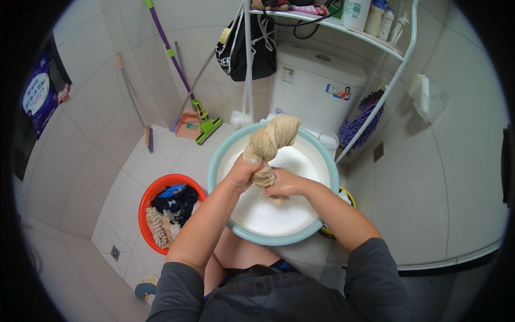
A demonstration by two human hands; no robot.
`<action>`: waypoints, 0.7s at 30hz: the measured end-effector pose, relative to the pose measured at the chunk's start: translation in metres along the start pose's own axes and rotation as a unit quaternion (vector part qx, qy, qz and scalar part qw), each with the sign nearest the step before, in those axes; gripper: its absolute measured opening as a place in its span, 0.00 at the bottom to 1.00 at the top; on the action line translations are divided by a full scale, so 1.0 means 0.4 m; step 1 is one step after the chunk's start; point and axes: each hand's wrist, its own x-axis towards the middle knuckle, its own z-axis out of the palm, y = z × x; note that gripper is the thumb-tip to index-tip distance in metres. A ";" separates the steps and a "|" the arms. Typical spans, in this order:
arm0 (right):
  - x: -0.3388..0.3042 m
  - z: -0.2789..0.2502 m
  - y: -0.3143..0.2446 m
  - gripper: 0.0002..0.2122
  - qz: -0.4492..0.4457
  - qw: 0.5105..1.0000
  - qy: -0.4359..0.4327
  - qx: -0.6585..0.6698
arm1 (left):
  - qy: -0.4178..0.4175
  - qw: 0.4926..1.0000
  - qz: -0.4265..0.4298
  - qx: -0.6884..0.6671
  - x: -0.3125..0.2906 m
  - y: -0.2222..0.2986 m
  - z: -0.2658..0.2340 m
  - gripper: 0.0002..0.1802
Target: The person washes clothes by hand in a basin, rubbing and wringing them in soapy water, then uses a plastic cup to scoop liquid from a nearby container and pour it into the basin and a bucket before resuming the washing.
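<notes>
A twisted beige cloth (272, 138), wet and bunched into a thick roll, is gripped in both hands above a large pale blue basin (220, 161). My left hand (244, 173) wraps round its middle, with the thick end rising above. Lower down, my right hand (284, 183) closes on the narrower part, and a short tail hangs below it. White sudsy water (268, 217) fills the basin under the hands. Whether the tail touches the suds, I cannot tell. Parts of the fingers are hidden behind the cloth.
Left of the basin, a red tub (146, 206) holds dark and patterned clothes. Behind stands a white toilet (316, 80) under a white metal rack (398, 80) with bottles. A green squeegee mop (209, 130), a pink dustpan (189, 124) and a brush (148, 138) stand by the left wall.
</notes>
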 end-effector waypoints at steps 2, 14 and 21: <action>-0.005 -0.031 0.023 0.31 -0.061 0.998 -0.031 -0.011 | 0.005 1.000 0.000 0.001 0.000 0.004 -0.010 0.29; 0.031 -0.121 -0.089 0.31 -0.125 0.874 0.197 0.426 | -0.031 0.990 0.058 0.128 -0.027 0.049 0.032 0.35; 0.073 -0.128 -0.122 0.24 -0.254 0.810 0.238 0.472 | 0.007 0.955 0.088 0.282 -0.020 0.068 0.043 0.36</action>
